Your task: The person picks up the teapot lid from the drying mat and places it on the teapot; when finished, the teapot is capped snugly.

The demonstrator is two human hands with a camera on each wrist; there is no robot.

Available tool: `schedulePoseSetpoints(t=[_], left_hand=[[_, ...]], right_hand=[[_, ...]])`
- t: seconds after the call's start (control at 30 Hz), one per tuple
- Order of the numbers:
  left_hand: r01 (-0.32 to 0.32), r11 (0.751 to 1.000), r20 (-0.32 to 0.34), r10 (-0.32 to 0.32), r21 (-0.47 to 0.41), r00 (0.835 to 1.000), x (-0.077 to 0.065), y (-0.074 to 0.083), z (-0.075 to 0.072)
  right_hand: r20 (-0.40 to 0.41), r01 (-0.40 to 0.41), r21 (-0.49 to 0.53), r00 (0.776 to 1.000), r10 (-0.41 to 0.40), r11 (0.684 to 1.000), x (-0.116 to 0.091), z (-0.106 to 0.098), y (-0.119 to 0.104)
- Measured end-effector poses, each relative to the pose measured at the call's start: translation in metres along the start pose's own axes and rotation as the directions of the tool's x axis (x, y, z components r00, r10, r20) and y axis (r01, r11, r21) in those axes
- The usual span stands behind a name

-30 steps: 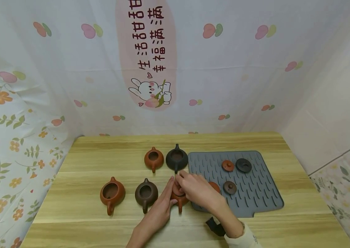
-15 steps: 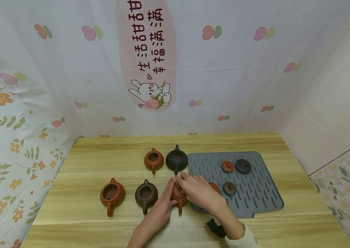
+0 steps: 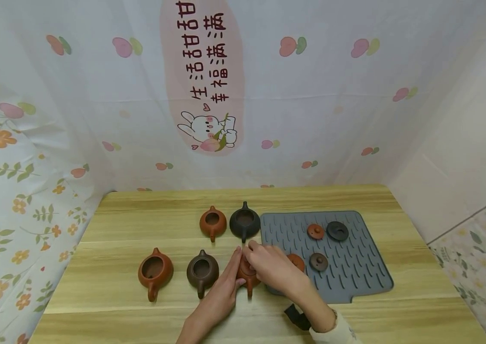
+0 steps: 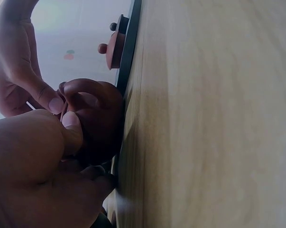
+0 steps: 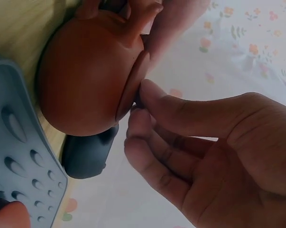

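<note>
An orange-red clay teapot (image 3: 249,283) stands upright between my hands, its handle towards me. My left hand (image 3: 221,290) holds its left side, fingers extended along the body and thumb at the near side. In the left wrist view that thumb lies close to the teapot's (image 4: 105,116) rim. My right hand (image 3: 274,268) pinches the knob of the orange-red lid (image 5: 133,85) between thumb and fingertips. The lid lies over the teapot's mouth, right at the rim in the right wrist view. My fingers hide the knob and part of the lid in the head view.
Lidless teapots stand around: brown (image 3: 202,270) and orange (image 3: 155,274) to the left, small orange (image 3: 213,220) and black (image 3: 244,219) behind. A grey mat (image 3: 363,267) at right bears orange (image 3: 316,231), black (image 3: 338,231) and brown (image 3: 318,262) lids, plus another orange lid (image 3: 296,262).
The lid has settled from a tilt, with a dark gap at its near edge, to covering the teapot's mouth. My right hand has shifted very slightly; my left hand stays in place.
</note>
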State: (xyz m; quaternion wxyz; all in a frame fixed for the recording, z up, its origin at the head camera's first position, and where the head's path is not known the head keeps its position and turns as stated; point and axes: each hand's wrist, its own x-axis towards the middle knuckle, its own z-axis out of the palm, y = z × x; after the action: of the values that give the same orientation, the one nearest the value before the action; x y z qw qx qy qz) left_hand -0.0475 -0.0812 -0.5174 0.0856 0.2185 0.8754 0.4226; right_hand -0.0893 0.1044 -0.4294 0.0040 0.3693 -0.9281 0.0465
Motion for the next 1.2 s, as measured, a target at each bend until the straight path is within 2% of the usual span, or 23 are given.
schedulePoseSetpoints(t=[0.23, 0.37, 0.5, 0.6, 0.73, 0.9, 0.97, 1.1, 1.2], left_hand=[[-0.006, 0.999, 0.017, 0.006, -0.032, 1.000, -0.004, 0.000, -0.004], [-0.067, 0.995, -0.002, 0.067, -0.076, 0.998, -0.005, 0.000, -0.012], [-0.158, 0.985, -0.065, 0.154, -0.073, 0.986, 0.006, -0.007, -0.019], [-0.182, 0.982, -0.096, 0.177, -0.046, 0.980, 0.018, -0.011, -0.022], [-0.120, 0.992, -0.087, 0.116, -0.037, 0.989, 0.036, -0.019, -0.025], [0.009, 0.999, -0.019, -0.010, -0.048, 1.000, 0.049, 0.004, -0.044], [0.021, 0.999, -0.003, -0.022, -0.043, 1.000, 0.056, 0.012, -0.051], [0.005, 0.998, -0.004, -0.005, -0.067, 1.000, 0.077, -0.003, -0.053], [0.006, 0.995, -0.006, -0.006, -0.097, 1.000, 0.086, -0.006, -0.057]], right_hand=[[0.028, -0.032, 0.063, 0.999, 0.030, 0.997, -0.001, -0.001, 0.000], [-0.014, -0.012, 0.117, 1.000, 0.013, 0.993, -0.010, -0.004, 0.007], [-0.068, -0.029, 0.173, 0.997, 0.041, 0.984, -0.020, -0.013, 0.018], [-0.095, -0.066, 0.210, 0.992, 0.088, 0.976, -0.030, -0.019, 0.028], [-0.130, -0.131, 0.224, 0.978, 0.163, 0.966, -0.041, -0.021, 0.045], [-0.126, -0.200, 0.260, 0.963, 0.239, 0.944, -0.054, -0.019, 0.066], [-0.121, -0.234, 0.273, 0.954, 0.275, 0.933, -0.059, -0.017, 0.078], [-0.137, -0.294, 0.305, 0.928, 0.348, 0.906, -0.071, -0.011, 0.105], [-0.151, -0.316, 0.328, 0.913, 0.379, 0.890, -0.079, -0.010, 0.118]])
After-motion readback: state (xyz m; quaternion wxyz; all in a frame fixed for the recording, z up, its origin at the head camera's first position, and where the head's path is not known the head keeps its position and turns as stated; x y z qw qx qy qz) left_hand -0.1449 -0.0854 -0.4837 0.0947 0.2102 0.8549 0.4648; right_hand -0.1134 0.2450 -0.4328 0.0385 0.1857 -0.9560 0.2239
